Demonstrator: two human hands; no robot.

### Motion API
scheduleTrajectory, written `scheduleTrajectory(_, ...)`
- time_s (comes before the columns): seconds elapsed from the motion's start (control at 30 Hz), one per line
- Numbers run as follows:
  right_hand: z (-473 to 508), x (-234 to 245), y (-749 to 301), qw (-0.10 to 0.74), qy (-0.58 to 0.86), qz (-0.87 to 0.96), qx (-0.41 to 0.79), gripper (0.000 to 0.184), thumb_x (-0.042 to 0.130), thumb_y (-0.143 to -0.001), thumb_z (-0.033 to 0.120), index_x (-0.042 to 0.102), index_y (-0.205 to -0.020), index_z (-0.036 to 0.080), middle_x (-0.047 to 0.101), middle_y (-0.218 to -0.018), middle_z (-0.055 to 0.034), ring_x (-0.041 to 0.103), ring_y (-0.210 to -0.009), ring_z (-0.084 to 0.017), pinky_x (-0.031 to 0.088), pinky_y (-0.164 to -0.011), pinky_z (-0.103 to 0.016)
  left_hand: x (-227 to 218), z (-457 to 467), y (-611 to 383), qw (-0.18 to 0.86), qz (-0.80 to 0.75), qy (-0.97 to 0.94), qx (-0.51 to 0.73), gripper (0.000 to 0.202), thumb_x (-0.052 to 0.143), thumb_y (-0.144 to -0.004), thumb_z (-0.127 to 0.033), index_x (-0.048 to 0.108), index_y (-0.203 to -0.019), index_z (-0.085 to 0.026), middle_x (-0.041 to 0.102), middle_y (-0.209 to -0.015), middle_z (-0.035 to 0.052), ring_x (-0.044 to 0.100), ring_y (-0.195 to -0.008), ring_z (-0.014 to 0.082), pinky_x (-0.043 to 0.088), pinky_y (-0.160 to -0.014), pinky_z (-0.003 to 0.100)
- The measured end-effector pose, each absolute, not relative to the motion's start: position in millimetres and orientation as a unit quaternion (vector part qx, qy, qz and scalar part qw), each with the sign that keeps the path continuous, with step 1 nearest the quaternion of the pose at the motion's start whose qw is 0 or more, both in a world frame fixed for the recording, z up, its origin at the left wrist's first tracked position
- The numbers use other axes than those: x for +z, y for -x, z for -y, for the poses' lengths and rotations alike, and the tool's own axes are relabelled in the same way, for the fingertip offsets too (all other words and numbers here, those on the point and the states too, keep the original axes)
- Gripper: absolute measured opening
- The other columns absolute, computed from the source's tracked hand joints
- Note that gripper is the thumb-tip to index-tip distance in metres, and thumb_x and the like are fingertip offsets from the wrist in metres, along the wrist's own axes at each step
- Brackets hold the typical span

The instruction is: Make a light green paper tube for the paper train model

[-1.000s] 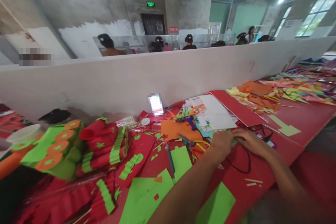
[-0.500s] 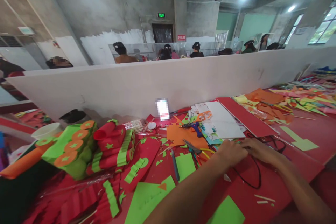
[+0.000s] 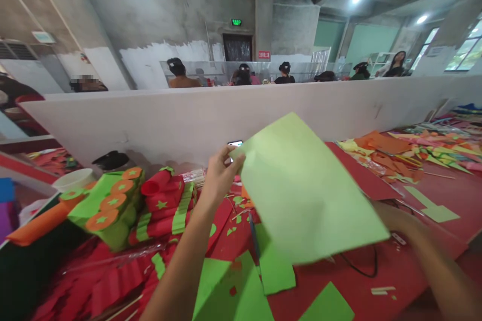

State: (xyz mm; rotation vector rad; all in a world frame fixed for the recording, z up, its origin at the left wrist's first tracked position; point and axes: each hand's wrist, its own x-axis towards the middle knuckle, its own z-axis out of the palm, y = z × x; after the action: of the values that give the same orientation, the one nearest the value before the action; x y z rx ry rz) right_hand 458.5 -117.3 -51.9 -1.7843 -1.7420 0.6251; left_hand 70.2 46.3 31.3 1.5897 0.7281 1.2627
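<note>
My left hand (image 3: 221, 173) is closed on the left corner of a large pale green craft sheet (image 3: 312, 190), thumb and fingers pinching it. The sheet is raised and tilted above the table. It covers much of the middle of the work area. My right hand (image 3: 387, 218) is partly behind the sheet's lower right corner, and its fingers are hidden. Close behind my left hand, a phone (image 3: 235, 144) leans on the white partition. Brighter green sheets (image 3: 276, 271) lie on the red table below, near a dark pen-like tool (image 3: 253, 230).
On the left stand green cylinders with orange star-marked ends (image 3: 103, 219) and red rolled pieces (image 3: 160, 188). A white cup (image 3: 73, 179) is behind them. Colourful scraps (image 3: 391, 153) are heaped at the far right. A white partition (image 3: 181, 115) crosses the back; people sit beyond it.
My hands were together over the table; now they are apart. My left hand has moved left and up, pinching the pale green sheet, which now hides the scissors and glue gun.
</note>
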Motion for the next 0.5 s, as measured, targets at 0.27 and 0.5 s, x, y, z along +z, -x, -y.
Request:
scheduleTrajectory(0.27, 65, -27, -348, 0.363, 0.530, 0.632, 0.434, 0.072, 0.051, -0.089, 0.059, 0.030, -0.149, 0.026, 0.057, -0.135, -0.0141, 0.056, -0.122, -0.031, 0.052, -0.092, -0.042, -13, -46, -17, 0.437, -0.400, -0.699, 0.400, 0.023, 0.061, -0.079, -0.039, 0.060, -0.080, -0.016, 0.054, -0.064, -0.0025, 0.049, -0.056, 0.0118, 0.039, -0.050, 0.021)
scheduleTrajectory(0.5, -3, -46, -261, 0.351, 0.526, 0.674, 0.382, 0.041, 0.065, -0.084, 0.039, 0.061, -0.122, 0.023, 0.068, -0.115, -0.0098, 0.063, -0.107, -0.028, 0.052, -0.086, -0.038, -27, -59, 19, 0.353, -0.426, -0.779, 0.296, 0.020, 0.060, -0.074, -0.036, 0.062, -0.077, -0.017, 0.058, -0.072, -0.0004, 0.051, -0.064, 0.0150, 0.041, -0.059, 0.025)
